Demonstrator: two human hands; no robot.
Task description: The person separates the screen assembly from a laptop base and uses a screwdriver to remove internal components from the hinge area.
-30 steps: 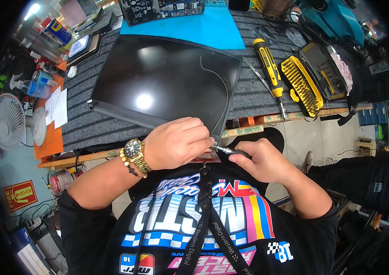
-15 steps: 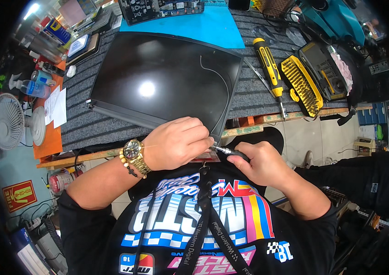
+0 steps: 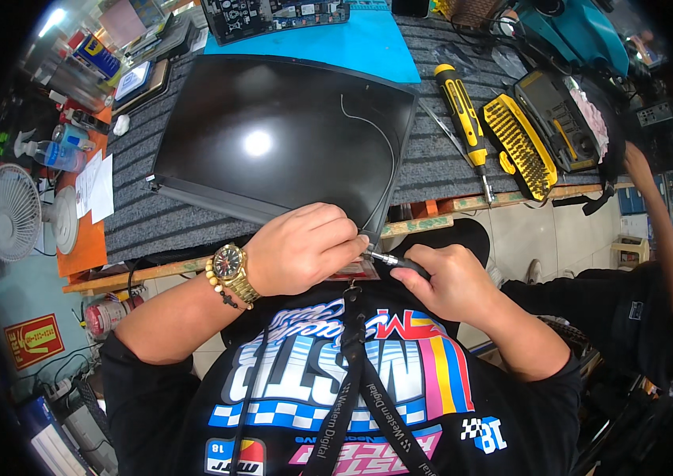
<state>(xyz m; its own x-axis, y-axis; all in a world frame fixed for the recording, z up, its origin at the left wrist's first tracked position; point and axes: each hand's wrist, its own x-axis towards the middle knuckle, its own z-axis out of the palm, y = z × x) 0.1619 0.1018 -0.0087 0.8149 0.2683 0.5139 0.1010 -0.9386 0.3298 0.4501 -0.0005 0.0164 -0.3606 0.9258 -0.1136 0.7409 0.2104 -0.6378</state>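
A black laptop screen (image 3: 273,135) lies face up, its near right corner reaching past the bench edge. My left hand (image 3: 310,250), with a gold watch on the wrist, is closed at that corner; its fingertips pinch the lower edge. In my right hand (image 3: 451,282) is a screwdriver (image 3: 388,259) with a dark handle. Its metal shaft points left at the corner, close to my left fingertips; the tip itself is too small to make out. A thin grey cable (image 3: 390,151) curves across the right side of the screen.
On the striped grey mat (image 3: 142,174), to the right, lie a yellow-black screwdriver (image 3: 462,111), tweezers (image 3: 441,127) and a yellow bit holder (image 3: 520,147) beside its case (image 3: 558,123). A circuit board (image 3: 273,17) sits on a blue mat (image 3: 360,47) behind. Another person's arm (image 3: 661,214) reaches in at right.
Another person's arm has come into view at the far right, reaching toward the bench. My hands, the screwdriver and the screen hold nearly the same positions; the view has shifted slightly.
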